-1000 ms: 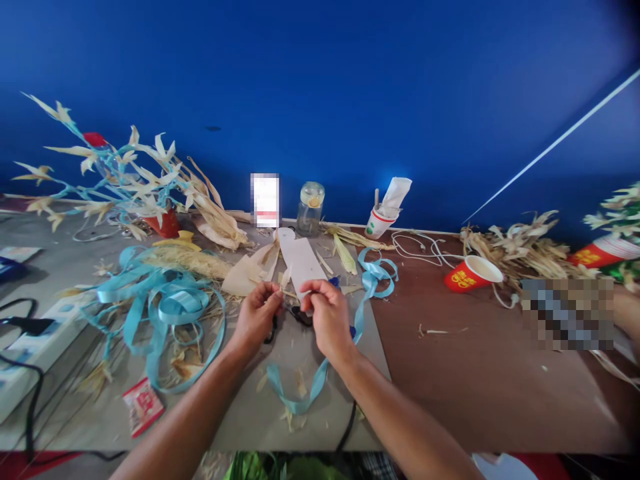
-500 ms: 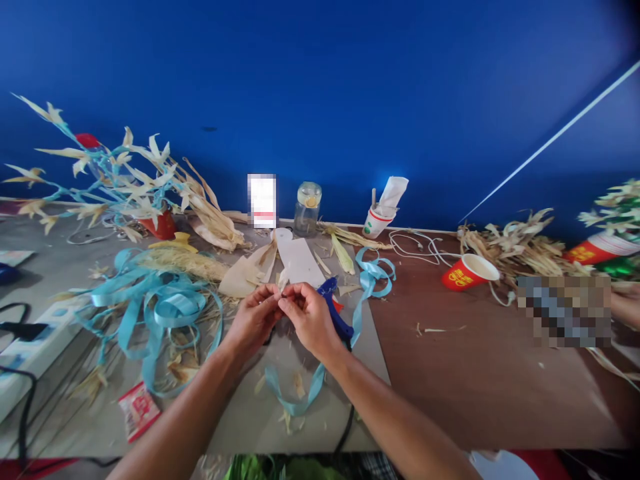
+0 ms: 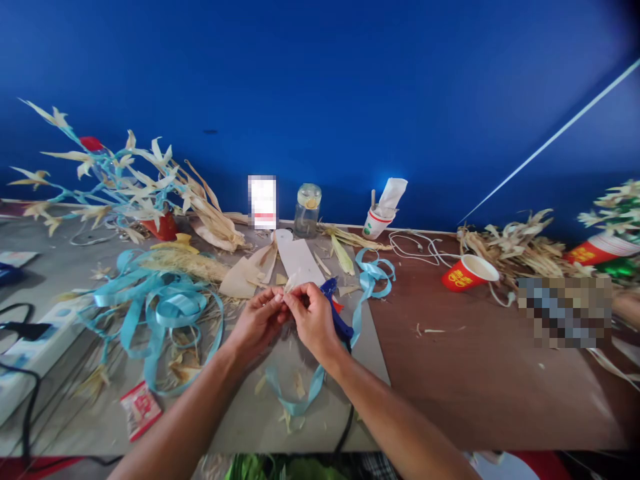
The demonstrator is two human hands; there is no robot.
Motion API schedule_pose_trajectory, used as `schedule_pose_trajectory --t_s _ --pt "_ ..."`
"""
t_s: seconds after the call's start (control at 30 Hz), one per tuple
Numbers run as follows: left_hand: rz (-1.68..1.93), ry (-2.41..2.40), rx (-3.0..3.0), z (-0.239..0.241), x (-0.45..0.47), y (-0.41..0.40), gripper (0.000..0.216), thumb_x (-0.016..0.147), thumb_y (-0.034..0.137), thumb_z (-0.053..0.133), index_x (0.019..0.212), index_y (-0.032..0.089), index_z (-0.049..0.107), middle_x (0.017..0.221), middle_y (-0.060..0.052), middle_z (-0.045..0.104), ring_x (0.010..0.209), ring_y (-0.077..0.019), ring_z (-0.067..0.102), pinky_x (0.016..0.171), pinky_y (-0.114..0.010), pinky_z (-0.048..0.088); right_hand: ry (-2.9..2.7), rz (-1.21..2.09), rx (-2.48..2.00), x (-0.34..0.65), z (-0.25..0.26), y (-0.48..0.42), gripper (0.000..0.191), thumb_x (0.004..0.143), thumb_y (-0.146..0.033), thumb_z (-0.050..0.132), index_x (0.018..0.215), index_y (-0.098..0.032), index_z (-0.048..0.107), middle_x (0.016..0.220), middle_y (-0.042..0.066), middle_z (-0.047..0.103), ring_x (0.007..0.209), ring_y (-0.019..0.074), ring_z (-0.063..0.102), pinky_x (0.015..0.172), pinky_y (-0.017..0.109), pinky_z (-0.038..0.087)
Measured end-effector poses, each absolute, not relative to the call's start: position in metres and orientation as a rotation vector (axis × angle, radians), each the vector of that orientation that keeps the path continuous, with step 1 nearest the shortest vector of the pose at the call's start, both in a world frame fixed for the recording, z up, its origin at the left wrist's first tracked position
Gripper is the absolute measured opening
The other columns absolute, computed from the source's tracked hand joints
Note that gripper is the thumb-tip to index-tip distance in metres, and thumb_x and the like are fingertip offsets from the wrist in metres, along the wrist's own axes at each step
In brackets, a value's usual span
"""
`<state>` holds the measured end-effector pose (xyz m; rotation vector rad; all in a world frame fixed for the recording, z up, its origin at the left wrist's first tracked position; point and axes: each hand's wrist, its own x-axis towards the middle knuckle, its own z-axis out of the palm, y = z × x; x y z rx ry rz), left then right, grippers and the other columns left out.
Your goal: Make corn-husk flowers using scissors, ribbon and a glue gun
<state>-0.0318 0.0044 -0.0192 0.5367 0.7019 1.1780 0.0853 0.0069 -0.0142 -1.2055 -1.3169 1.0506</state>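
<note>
Over the middle of the table, my left hand (image 3: 260, 320) and my right hand (image 3: 313, 317) meet fingertip to fingertip. Both pinch a small pale piece of corn husk (image 3: 291, 283), whose tip sticks up above the fingers; the rest is hidden. A blue glue gun (image 3: 341, 320) lies just right of my right hand, partly covered by it. Beyond my fingers are a white paper sheet (image 3: 303, 261) and flat corn husk pieces (image 3: 243, 277). Light blue ribbon (image 3: 180, 307) lies in loose loops to the left of my left hand.
Husk flowers on blue stems (image 3: 145, 177) spread at the back left. A glass jar (image 3: 308, 212) and a white cup (image 3: 379, 223) stand by the wall. Farther right are a red paper cup (image 3: 470, 272), a white cable (image 3: 420, 247) and another person's blurred hand (image 3: 625, 303). A power strip (image 3: 43, 347) lies left.
The husk tip has dropped lower and leans to the right as my fingers shift their pinch. At far right, the other person's hand has moved slightly.
</note>
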Motion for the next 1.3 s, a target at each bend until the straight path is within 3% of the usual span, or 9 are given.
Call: schedule_pose_trajectory --t_s 0.17,0.27,0.43,0.57,0.67,0.77,0.87,1.07,1.3 --pt "1.196 0.585 0.417 -0.022 -0.037 0.008 0.010 0.072 0.013 0.066 0.072 0.012 0.056 0.057 0.005 0.048 0.043 -0.0017 0.040 0.061 -0.022 0.049 -1.205 1.248 -1.046 0.085 -0.012 0.005 0.019 0.071 -0.030 0.062 0.081 -0.018 0.051 0.071 -0.002 0.055 0.058 0.0103 0.055 0.057 0.023 0.048" --pt "1.239 0.535 0.368 -0.021 -0.040 0.011 0.009 0.074 0.008 0.061 0.071 0.012 0.053 0.060 0.005 0.046 0.042 -0.0004 0.036 0.061 -0.021 0.048 -1.138 1.257 -1.059 0.087 -0.011 0.007 0.022 0.070 -0.024 0.060 0.089 -0.018 0.053 0.071 -0.004 0.054 0.051 0.0065 0.049 0.050 0.019 0.041" --pt "1.304 0.493 0.303 -0.018 -0.042 0.011 0.010 0.079 0.004 0.051 0.074 0.012 0.052 0.062 0.006 0.045 0.043 -0.0003 0.035 0.062 -0.021 0.049 -0.980 1.455 -1.088 0.090 -0.014 0.013 0.010 0.069 -0.022 0.056 0.075 -0.016 0.058 0.054 -0.006 0.048 0.042 0.0047 0.038 0.042 0.018 0.028" --pt "1.294 0.492 0.304 -0.021 -0.042 0.012 0.009 0.079 0.003 0.051 0.075 0.012 0.052 0.063 0.005 0.045 0.043 -0.0002 0.034 0.059 -0.020 0.048 -1.007 1.658 -1.030 0.090 -0.013 0.014 0.024 0.073 -0.037 0.058 0.063 -0.014 0.056 0.053 -0.004 0.050 0.038 0.0039 0.034 0.039 0.020 0.025" --pt "1.301 0.510 0.305 -0.025 -0.042 0.013 0.009 0.079 0.004 0.052 0.076 0.012 0.052 0.063 0.005 0.046 0.043 -0.0004 0.034 0.057 -0.020 0.047 -1.145 1.458 -1.085 0.091 -0.013 0.013 0.034 0.078 -0.042 0.054 0.056 -0.016 0.051 0.048 -0.005 0.044 0.039 0.0051 0.034 0.041 0.020 0.028" --pt "1.299 0.545 0.310 -0.028 -0.041 0.014 0.007 0.078 0.006 0.055 0.076 0.013 0.054 0.062 0.004 0.048 0.043 -0.0008 0.036 0.058 -0.020 0.048 -1.281 1.196 -1.082 0.089 -0.013 0.011 0.018 0.078 -0.034 0.057 0.074 -0.016 0.057 0.065 -0.001 0.056 0.055 0.0092 0.050 0.053 0.021 0.041" --pt "1.272 0.569 0.333 -0.030 -0.038 0.013 0.006 0.075 0.008 0.060 0.078 0.012 0.056 0.060 0.004 0.050 0.043 -0.0009 0.038 0.055 -0.017 0.046 -1.350 1.124 -1.078 0.086 -0.012 0.010 0.016 0.075 -0.029 0.059 0.087 -0.018 0.058 0.076 0.001 0.060 0.067 0.0130 0.057 0.062 0.024 0.047" --pt "1.200 0.642 0.424 -0.028 -0.029 0.008 0.012 0.071 0.016 0.067 0.080 0.013 0.060 0.057 0.004 0.051 0.044 -0.0033 0.043 0.054 -0.018 0.046 -1.423 1.004 -1.159 0.084 -0.008 0.010 0.009 0.075 -0.023 0.057 0.067 -0.018 0.055 0.068 0.000 0.059 0.065 0.0132 0.056 0.063 0.024 0.046" --pt "1.307 0.799 0.513 -0.017 -0.023 0.004 0.019 0.066 0.026 0.073 0.074 0.012 0.062 0.068 0.000 0.059 0.060 -0.0080 0.056 0.055 -0.017 0.046 -1.567 0.761 -1.206 0.090 -0.009 0.011 0.012 0.078 -0.021 0.054 0.066 -0.018 0.056 0.070 0.002 0.059 0.067 0.0139 0.054 0.064 0.025 0.043"
